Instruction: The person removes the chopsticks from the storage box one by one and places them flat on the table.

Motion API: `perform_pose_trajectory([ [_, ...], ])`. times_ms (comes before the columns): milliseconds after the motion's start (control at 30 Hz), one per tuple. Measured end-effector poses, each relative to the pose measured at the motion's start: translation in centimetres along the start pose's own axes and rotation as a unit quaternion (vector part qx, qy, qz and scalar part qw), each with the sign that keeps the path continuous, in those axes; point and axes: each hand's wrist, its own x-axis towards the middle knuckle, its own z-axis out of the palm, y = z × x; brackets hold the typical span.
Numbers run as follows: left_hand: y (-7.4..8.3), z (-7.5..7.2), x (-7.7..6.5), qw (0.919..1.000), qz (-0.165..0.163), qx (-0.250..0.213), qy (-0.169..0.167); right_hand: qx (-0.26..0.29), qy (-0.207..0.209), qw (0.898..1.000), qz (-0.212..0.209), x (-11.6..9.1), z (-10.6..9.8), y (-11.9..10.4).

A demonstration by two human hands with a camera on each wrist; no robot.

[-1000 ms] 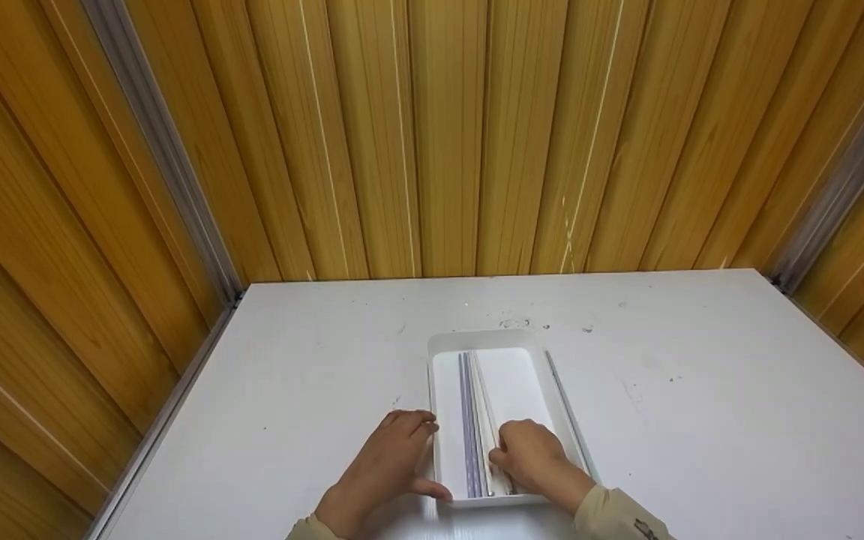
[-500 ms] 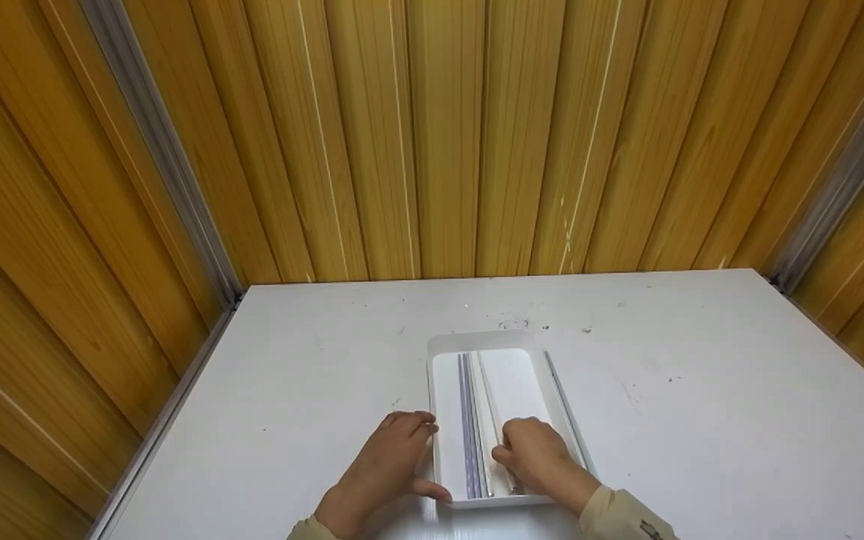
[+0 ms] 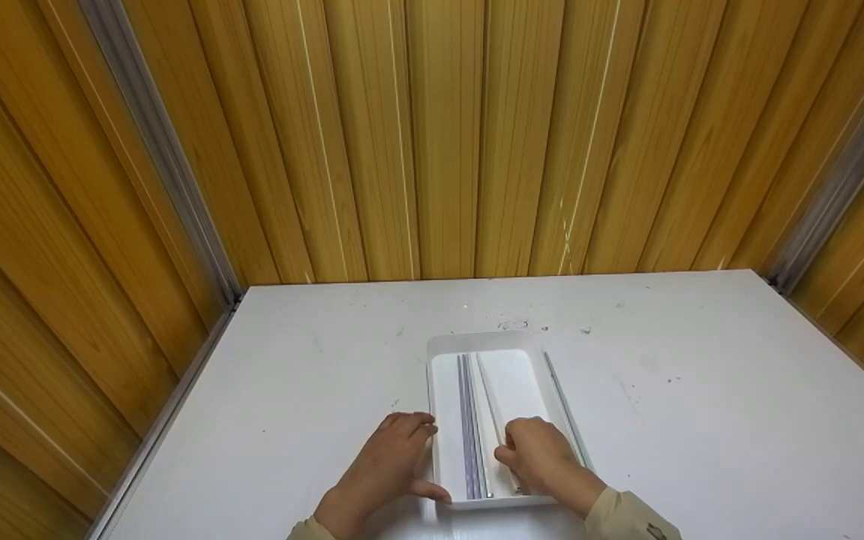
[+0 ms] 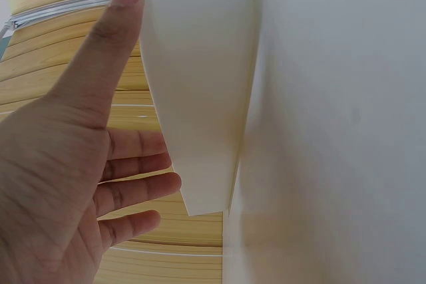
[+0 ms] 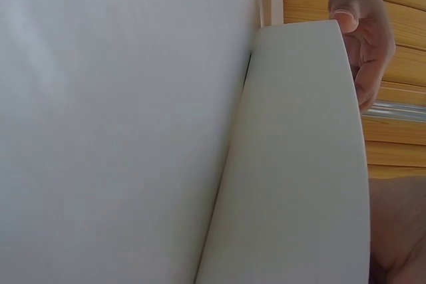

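A shallow white box (image 3: 445, 343) lies lengthwise on the table, with several thin chopsticks in it. The purple chopsticks (image 3: 468, 420) lie together at the left, with paler ones close beside them. Inside the near right part of the box, my right hand (image 3: 544, 454) has curled fingers and pinches a whitish chopstick (image 3: 488, 386), which slants away from the others. Its grip is hidden behind the box wall in the right wrist view. My left hand (image 3: 394, 457) rests along the left wall, fingers loosely extended at the rim and thumb (image 4: 116, 24) by the near corner.
The white table (image 3: 312, 352) bears small dark marks beyond the box. Wood-patterned panels (image 3: 447, 135) rise behind the table and at both sides, with grey metal posts (image 3: 169, 142) in the corners.
My right hand has shifted slightly to the right with the whitish chopstick, widening the gap to the purple ones. My left hand and the box have hardly moved.
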Motion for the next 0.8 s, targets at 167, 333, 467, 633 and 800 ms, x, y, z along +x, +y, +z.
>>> perform_pose_trajectory([
  [167, 0.0, 0.0, 0.0, 1.0000, 0.001, -0.002, 0.002, 0.007, -0.003, 1.000, 0.002, -0.1, -0.3, 0.0],
  [333, 0.0, -0.1, 0.0, 1.0000, 0.001, -0.008, -0.005, 0.007, -0.004, 1.000, 0.007, -0.2, -0.7, 0.1],
  [467, 0.0, -0.1, 0.0, 0.9999, -0.001, -0.005, -0.010, 0.005, -0.001, 1.000, 0.008, -0.3, -1.1, 0.2],
  [633, -0.1, -0.1, 0.0, 0.9999, -0.001, -0.002, -0.013, 0.003, -0.004, 1.000, 0.017, -0.3, -1.4, 0.5],
  [800, 0.0, 0.0, 0.0, 0.9999, -0.004, -0.006, -0.012, 0.001, -0.011, 1.000, 0.026, -0.3, -1.8, 0.9],
])
